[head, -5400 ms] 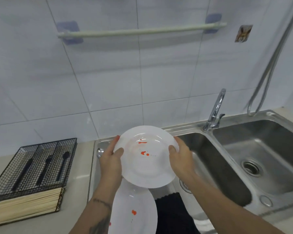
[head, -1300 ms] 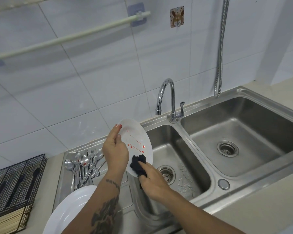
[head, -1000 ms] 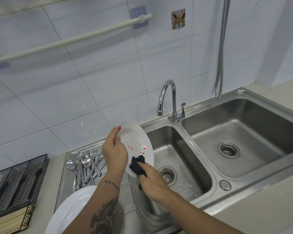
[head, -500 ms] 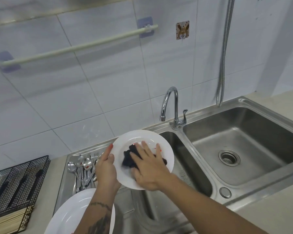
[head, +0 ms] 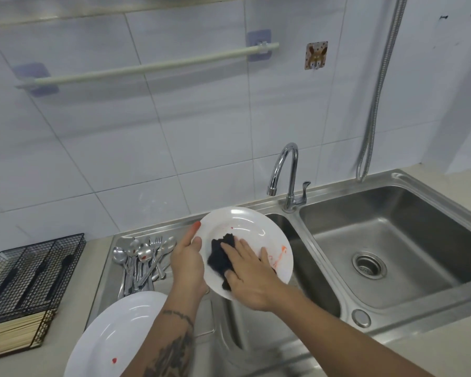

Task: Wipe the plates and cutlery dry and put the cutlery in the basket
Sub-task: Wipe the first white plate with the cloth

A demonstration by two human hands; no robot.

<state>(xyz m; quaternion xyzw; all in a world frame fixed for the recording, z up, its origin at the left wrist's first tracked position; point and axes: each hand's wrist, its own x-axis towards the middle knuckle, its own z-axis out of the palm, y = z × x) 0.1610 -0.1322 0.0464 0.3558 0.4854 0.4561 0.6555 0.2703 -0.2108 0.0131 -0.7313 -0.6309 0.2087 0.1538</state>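
Left hand [head: 187, 263] grips the left rim of a white plate [head: 252, 227], thumb on the upper face, remaining fingers hidden behind it. The plate is held tilted above the left basin [head: 305, 257] of a double steel sink. Right hand [head: 249, 276] lies flat on the plate's face, fingers straight and slightly spread, pressing a black cloth [head: 219, 257] against it. Orange-red smears show on the plate right of the fingers, and one small spot near its upper rim.

A second white plate [head: 114, 330] lies on the drainboard at lower left, with a red spot near its lower edge. Spoons and forks [head: 142, 263] lie piled on the drainboard just behind it. A black wire basket [head: 30, 270] stands on the counter left of the sink, holding dark-handled utensils, with pale chopsticks in its near section.
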